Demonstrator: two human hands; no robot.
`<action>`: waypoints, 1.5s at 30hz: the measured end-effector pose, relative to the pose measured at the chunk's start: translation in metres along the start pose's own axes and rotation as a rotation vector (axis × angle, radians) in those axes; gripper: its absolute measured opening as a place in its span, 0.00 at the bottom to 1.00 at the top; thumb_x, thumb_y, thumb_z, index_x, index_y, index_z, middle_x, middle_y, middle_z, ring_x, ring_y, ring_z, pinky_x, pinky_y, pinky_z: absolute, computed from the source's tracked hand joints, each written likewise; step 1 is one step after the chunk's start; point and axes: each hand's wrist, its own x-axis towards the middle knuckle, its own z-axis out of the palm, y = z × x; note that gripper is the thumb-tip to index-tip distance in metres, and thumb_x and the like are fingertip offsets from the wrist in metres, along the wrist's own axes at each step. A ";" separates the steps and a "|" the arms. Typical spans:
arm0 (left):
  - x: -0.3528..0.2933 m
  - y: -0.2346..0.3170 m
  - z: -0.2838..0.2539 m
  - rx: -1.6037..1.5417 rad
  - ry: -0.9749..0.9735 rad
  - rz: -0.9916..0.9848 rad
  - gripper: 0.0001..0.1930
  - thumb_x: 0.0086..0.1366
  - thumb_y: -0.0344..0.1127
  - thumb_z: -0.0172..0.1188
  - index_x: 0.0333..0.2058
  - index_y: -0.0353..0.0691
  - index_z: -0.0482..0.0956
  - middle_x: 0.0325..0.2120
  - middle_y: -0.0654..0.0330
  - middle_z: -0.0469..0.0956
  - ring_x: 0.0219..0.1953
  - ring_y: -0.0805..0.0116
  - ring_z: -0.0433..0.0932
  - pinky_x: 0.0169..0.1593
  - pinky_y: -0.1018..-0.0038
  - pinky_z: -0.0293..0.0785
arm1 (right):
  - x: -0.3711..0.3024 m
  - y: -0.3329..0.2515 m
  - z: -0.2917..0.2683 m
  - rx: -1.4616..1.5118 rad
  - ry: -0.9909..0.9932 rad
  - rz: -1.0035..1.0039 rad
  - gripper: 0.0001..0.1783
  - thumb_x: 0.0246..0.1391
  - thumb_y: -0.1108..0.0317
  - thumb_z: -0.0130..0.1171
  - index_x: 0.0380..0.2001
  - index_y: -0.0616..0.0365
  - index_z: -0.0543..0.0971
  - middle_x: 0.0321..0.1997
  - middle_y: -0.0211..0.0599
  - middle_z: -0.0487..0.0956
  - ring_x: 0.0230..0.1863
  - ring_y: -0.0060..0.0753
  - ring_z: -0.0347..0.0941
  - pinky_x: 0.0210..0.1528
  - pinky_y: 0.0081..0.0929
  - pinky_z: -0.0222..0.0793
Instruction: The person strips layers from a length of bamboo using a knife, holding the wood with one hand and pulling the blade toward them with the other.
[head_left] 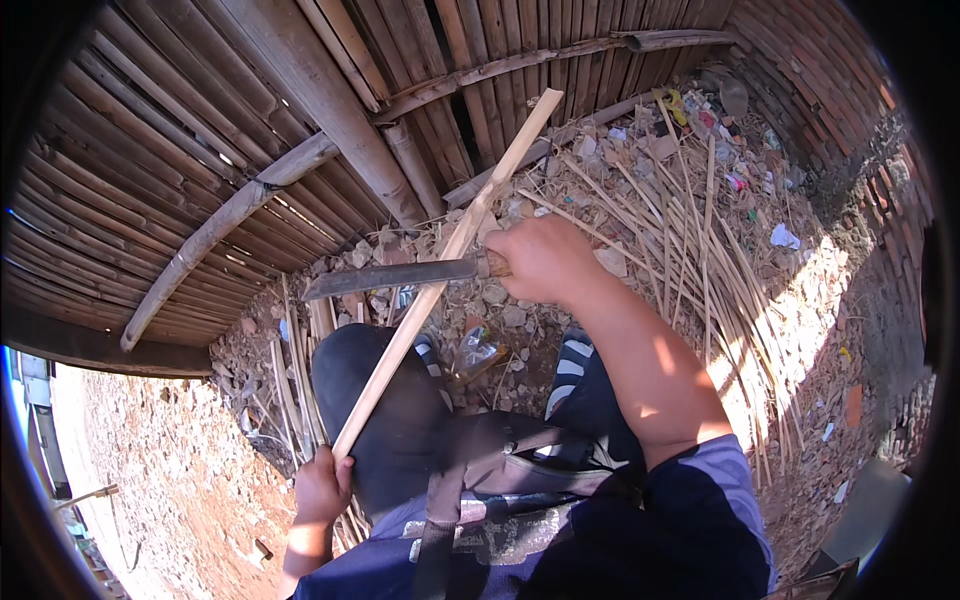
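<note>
My left hand is closed round the lower end of a long pale bamboo strip, which slants up and away to the right across my knee. In my right hand is the wooden handle of a machete. Its dark blade points left and lies across the strip, near the middle of its length; whether the edge bites into the strip I cannot tell. The strip's far end is in the air in front of the bamboo wall.
Many thin bamboo strips lie heaped on the ground to the right. More strips lie beside my left leg. Ahead stands a bamboo slat wall, with a brick wall at the right. Stones, litter and a clear plastic bag lie near my feet.
</note>
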 end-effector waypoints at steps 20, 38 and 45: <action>-0.004 -0.003 0.002 -0.038 -0.051 -0.010 0.16 0.70 0.44 0.56 0.31 0.37 0.68 0.18 0.40 0.76 0.22 0.32 0.76 0.26 0.45 0.72 | 0.007 0.002 0.017 0.059 0.094 -0.013 0.13 0.46 0.65 0.64 0.38 0.52 0.82 0.31 0.45 0.84 0.39 0.57 0.81 0.46 0.50 0.76; 0.009 0.002 -0.004 -0.050 -0.018 0.020 0.16 0.70 0.43 0.57 0.31 0.36 0.67 0.17 0.40 0.75 0.23 0.32 0.77 0.26 0.46 0.72 | 0.001 0.022 -0.019 0.179 0.055 0.269 0.22 0.44 0.63 0.63 0.46 0.53 0.83 0.43 0.52 0.83 0.48 0.55 0.80 0.52 0.46 0.76; 0.008 0.001 -0.001 0.007 0.007 -0.008 0.17 0.69 0.45 0.57 0.30 0.38 0.68 0.17 0.42 0.76 0.23 0.34 0.77 0.27 0.46 0.73 | -0.005 -0.014 -0.005 0.033 -0.107 -0.068 0.14 0.43 0.63 0.64 0.35 0.55 0.81 0.35 0.50 0.83 0.42 0.55 0.80 0.46 0.49 0.75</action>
